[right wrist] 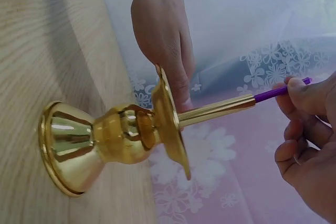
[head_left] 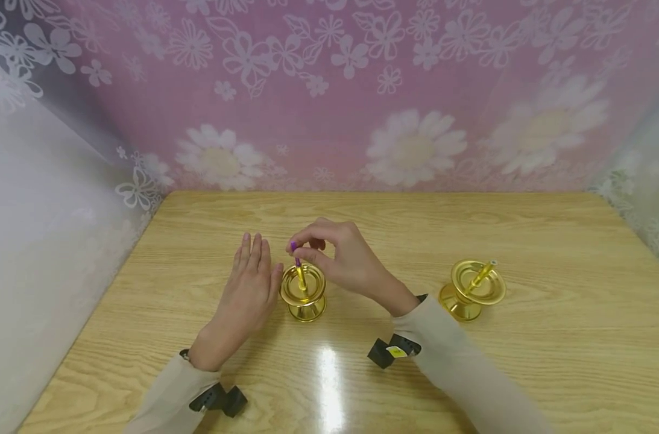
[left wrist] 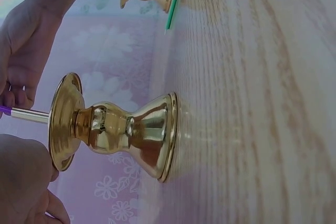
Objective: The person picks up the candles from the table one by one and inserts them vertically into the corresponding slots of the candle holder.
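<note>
A gold candle holder [head_left: 306, 310] stands upright on the table, with a round dish and a narrow gold tube rising from the dish. My right hand [head_left: 342, 256] pinches a thin purple candle [right wrist: 270, 94] between thumb and forefinger. The candle's lower end is at the mouth of the gold tube [right wrist: 218, 111]. To the left of the holder, my left hand [head_left: 249, 289] has its fingers straight, with the thumb right at the dish rim [head_left: 286, 295].
A second gold candle holder [head_left: 465, 301] stands to the right, its tube tilted. Near its base in the left wrist view is a small green stick [left wrist: 171, 13]. Flowered sheeting [head_left: 329, 144] rises behind the wooden table [head_left: 210, 211] and at both sides.
</note>
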The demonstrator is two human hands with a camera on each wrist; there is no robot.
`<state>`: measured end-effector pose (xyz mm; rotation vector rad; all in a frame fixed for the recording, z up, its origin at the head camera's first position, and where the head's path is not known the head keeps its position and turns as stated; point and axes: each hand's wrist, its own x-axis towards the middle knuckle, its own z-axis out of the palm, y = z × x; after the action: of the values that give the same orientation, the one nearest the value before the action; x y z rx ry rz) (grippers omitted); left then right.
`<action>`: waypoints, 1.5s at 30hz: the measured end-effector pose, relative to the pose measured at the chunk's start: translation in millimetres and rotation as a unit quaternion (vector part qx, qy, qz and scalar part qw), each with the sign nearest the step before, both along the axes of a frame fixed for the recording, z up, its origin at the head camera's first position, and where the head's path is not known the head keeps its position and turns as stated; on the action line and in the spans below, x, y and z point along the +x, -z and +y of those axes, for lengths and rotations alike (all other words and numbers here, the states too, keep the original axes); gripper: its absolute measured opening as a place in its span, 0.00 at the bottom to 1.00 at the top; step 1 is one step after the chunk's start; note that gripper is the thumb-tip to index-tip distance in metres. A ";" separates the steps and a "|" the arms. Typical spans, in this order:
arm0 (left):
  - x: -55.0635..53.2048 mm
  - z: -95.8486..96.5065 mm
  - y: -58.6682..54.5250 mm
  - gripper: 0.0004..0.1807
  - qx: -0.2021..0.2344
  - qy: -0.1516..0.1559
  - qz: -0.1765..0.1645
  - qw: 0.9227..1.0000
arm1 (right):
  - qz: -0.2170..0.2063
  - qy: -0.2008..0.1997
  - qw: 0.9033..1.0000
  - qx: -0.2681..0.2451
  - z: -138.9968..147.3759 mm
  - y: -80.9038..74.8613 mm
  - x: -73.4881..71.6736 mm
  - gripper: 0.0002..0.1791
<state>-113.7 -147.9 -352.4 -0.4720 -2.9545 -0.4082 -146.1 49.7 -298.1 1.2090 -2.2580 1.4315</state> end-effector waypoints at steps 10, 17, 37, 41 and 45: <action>-1.2 0.9 0.1 0.33 0.002 -0.002 -0.007 1.000 | -0.021 -0.011 1.000 0.015 0.8 -4.2 -3.0 0.04; -1.1 0.6 0.5 0.34 0.001 0.001 -0.003 1.000 | -0.047 0.002 0.999 0.012 1.5 -3.8 -1.2 0.06; -0.3 0.5 -1.7 0.33 -0.002 0.001 -0.006 1.000 | -0.050 0.014 0.999 -0.004 7.1 2.9 -1.1 0.07; -0.1 0.6 -1.8 0.33 -0.002 -0.001 -0.006 1.000 | -0.039 0.024 0.999 0.002 11.8 1.7 0.6 0.06; 0.2 0.7 -2.8 0.33 -0.004 -0.002 -0.006 1.000 | -0.016 0.032 0.999 0.012 18.3 1.8 1.4 0.06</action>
<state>-113.5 -147.3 -349.6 -0.4672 -2.9692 -0.3996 -144.7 68.0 -299.9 1.1180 -2.3205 1.4141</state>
